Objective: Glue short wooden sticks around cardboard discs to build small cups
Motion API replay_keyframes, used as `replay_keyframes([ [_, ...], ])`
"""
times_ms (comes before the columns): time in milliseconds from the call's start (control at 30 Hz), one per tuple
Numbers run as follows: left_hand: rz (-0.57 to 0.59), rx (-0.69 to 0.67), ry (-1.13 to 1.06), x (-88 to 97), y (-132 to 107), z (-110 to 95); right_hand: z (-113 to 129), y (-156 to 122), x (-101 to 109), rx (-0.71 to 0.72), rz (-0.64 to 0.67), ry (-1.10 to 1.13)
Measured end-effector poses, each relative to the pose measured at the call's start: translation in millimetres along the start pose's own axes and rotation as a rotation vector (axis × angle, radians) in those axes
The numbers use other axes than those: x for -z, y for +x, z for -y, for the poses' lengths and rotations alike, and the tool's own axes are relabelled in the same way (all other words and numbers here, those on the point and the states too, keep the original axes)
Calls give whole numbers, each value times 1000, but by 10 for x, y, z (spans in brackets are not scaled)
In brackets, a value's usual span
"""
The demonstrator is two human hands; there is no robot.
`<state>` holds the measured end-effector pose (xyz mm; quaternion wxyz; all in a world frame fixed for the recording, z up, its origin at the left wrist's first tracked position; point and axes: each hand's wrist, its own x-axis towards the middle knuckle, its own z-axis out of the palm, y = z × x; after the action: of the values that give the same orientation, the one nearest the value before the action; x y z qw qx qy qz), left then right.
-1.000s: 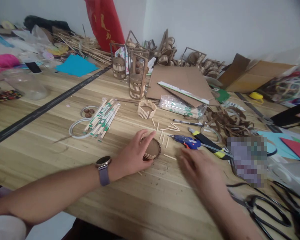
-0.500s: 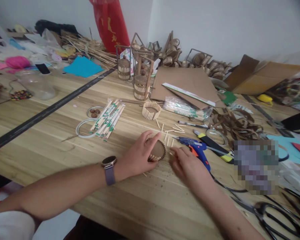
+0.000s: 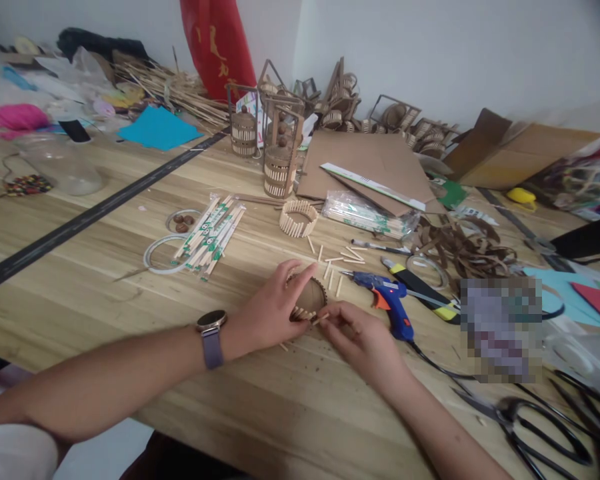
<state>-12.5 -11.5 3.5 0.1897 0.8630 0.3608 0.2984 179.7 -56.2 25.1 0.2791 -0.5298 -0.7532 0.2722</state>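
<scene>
My left hand (image 3: 275, 303), with a watch on its wrist, curls around the left side of a round brown cardboard base (image 3: 311, 297) on the table. Short wooden sticks stand along part of the base's near edge. My right hand (image 3: 363, 333) pinches a short wooden stick (image 3: 321, 319) at the near right of the rim; whether the stick touches the rim I cannot tell. Loose cut sticks (image 3: 339, 285) lie just beyond. To the right rests a blue hot glue gun (image 3: 391, 297). Farther back is a finished-looking ring of upright sticks (image 3: 299, 219).
Wrapped chopsticks (image 3: 213, 235) and a tape roll (image 3: 164, 256) lie at left. A utility knife (image 3: 425, 293), brown strips (image 3: 465, 243) and black-handled scissors (image 3: 545, 430) are at right. Small stick lanterns (image 3: 279, 172) and a cardboard sheet (image 3: 365, 167) stand or lie behind.
My right hand has moved left from beside the loose sticks to the base's near right rim, bringing a short stick. My left hand keeps its hold. The view has shifted slightly.
</scene>
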Motion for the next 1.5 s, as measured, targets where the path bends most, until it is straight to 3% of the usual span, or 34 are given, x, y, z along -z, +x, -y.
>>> replay_keyframes([
  [633,-4,-9,-22,-7,8,5,-75,54,-54,242,-24,-102],
  [1500,-41,69,20,-55,8,-82,-111,54,-82,271,-32,-93],
])
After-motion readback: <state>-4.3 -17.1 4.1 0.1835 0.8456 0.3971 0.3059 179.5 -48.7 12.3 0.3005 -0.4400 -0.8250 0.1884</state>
